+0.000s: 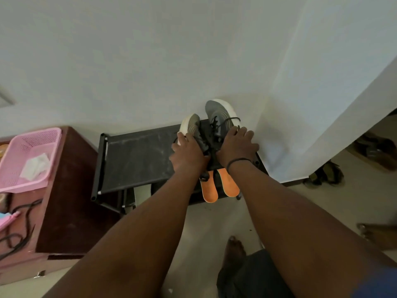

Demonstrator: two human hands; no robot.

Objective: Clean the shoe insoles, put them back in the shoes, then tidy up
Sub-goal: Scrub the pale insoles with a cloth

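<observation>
Hands (189,154) (238,145) gripping shoes (219,119) at rack (133,155) right edge, beside wall.

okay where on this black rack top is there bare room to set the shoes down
The rack top is bare from its left rail across to the left hand. The right end is crowded: both shoes, both hands, and the orange insoles at the front edge.

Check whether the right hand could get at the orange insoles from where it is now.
Probably yes. The right hand rests on the right shoe atop the black rack, and both orange insoles jut out uncovered just below its wrist; it must release the shoe first.
</observation>
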